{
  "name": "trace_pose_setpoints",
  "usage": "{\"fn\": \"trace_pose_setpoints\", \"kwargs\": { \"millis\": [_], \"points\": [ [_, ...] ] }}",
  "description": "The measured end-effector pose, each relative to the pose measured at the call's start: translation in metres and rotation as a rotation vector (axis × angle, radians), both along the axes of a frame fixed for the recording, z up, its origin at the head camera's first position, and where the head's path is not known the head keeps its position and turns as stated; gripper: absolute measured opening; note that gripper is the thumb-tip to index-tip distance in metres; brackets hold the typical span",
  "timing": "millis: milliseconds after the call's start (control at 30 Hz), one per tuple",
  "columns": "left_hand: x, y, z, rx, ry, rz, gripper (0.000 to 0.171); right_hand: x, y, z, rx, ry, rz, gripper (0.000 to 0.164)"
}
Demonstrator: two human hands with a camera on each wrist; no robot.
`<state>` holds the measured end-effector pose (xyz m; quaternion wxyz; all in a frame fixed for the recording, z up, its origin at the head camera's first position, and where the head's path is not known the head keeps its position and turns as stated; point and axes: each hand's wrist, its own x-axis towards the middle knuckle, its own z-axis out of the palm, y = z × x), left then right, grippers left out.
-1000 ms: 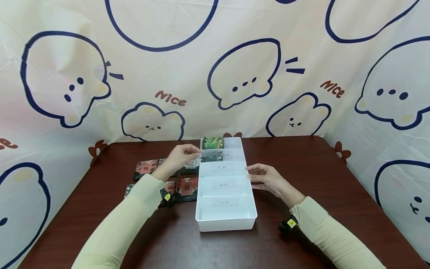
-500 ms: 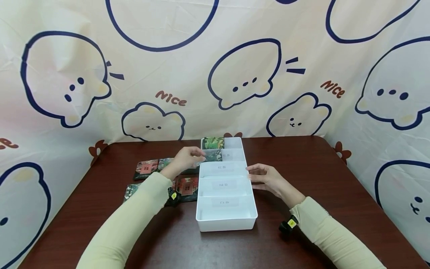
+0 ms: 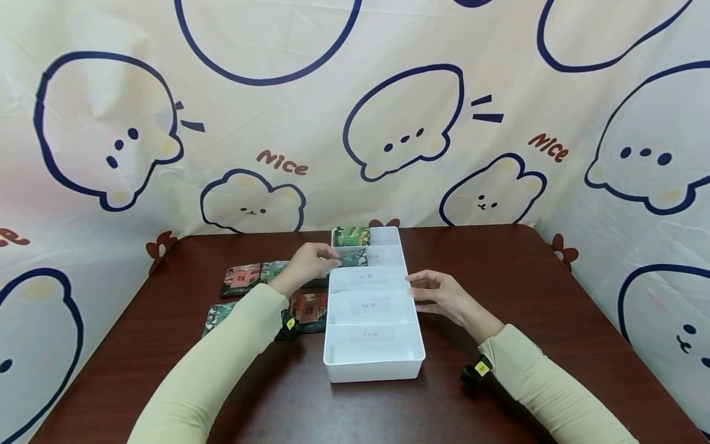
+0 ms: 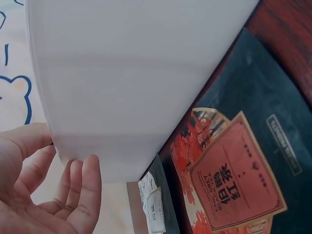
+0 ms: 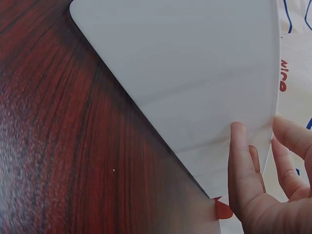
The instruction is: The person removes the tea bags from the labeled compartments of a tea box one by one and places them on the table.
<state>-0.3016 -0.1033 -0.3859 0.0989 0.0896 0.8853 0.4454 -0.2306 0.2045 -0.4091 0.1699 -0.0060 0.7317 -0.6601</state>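
On my left, flat tea pouches (image 3: 241, 279) lie in 2 rows on the wood-grained table (image 3: 261, 394), partly hidden by my arm. Next, my left hand (image 3: 307, 264) has 2 fingertips at the left rim of the white box (image 3: 374, 372); its other fingers bend loosely outside the wall. Whether those tips pinch anything, I cannot tell. Just beside them, the dark pouch (image 3: 355, 258) sits at the left end of the 2nd compartment from the far end; a green pouch (image 3: 352, 235) is in the farthest. On the box's right, my right hand (image 3: 440, 296) rests nearly straight fingers against the wall, gripping nothing. I judge this step as seating the dark pouch; next seems to call for easing my left fingertips away without dragging it, my right steadying the box.
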Motion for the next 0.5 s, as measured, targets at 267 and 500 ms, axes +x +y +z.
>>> {"fn": "trace_pose_setpoints", "kwargs": {
  "millis": [267,500],
  "points": [
    [0.001,0.001,0.004,0.02,0.016,0.048,0.014,-0.001,0.0,-0.001,-0.006,-0.001,0.004,0.043],
    [0.002,-0.001,0.013,0.056,0.106,0.061,0.018,0.0,0.0,0.0,-0.006,-0.004,-0.001,0.043]
  ]
}}
